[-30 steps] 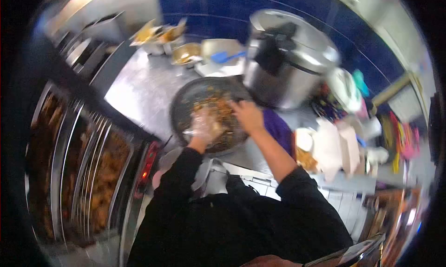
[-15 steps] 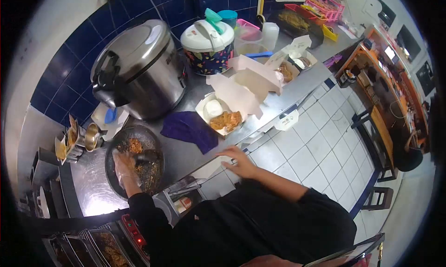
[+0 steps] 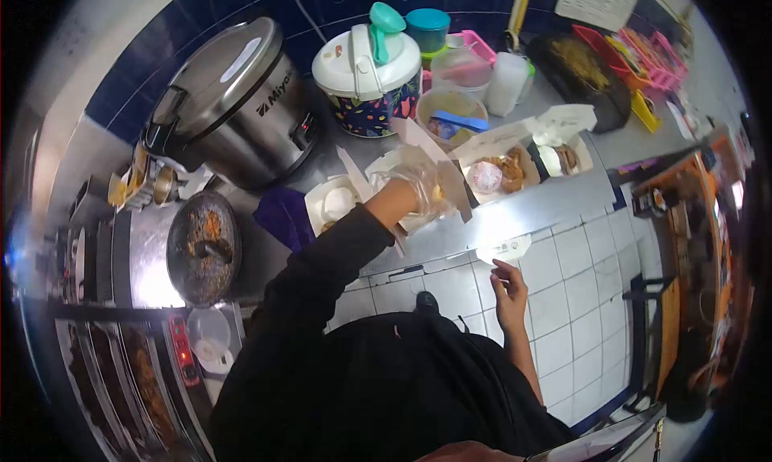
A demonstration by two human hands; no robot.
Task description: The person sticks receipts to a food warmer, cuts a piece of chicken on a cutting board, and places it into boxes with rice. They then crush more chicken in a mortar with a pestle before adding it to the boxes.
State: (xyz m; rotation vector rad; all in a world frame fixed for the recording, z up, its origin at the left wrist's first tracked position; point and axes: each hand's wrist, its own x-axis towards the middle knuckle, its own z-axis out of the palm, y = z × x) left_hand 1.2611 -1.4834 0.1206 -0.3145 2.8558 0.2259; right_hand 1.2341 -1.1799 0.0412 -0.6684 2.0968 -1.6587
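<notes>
My left hand (image 3: 412,192), in a clear plastic glove, reaches down into an open paper box (image 3: 454,190) on the steel counter. Its fingertips are hidden by the glove and the box. Partly behind that forearm, another open box (image 3: 315,195) holds a white mound (image 3: 339,201). To the right stands a box with a pale round item (image 3: 486,176) and browned food (image 3: 513,168). Beyond it, one more open box (image 3: 581,147) has food inside. My right hand (image 3: 508,287) is bare and empty, fingers loosely bent and apart, off the counter's front edge.
A stone mortar (image 3: 183,259) with a dark pestle (image 3: 215,250) and reddish paste stands left, near a purple cloth (image 3: 283,217). Behind are a large steel cooker (image 3: 241,100), a patterned container (image 3: 368,114) and a tub with a blue utensil (image 3: 458,121). Food trays (image 3: 145,381) lie lower left.
My left hand has left the mortar and moved right, into the box. My right hand has shifted right, away from the counter edge. The view has turned, and the pestle lies in the mortar.
</notes>
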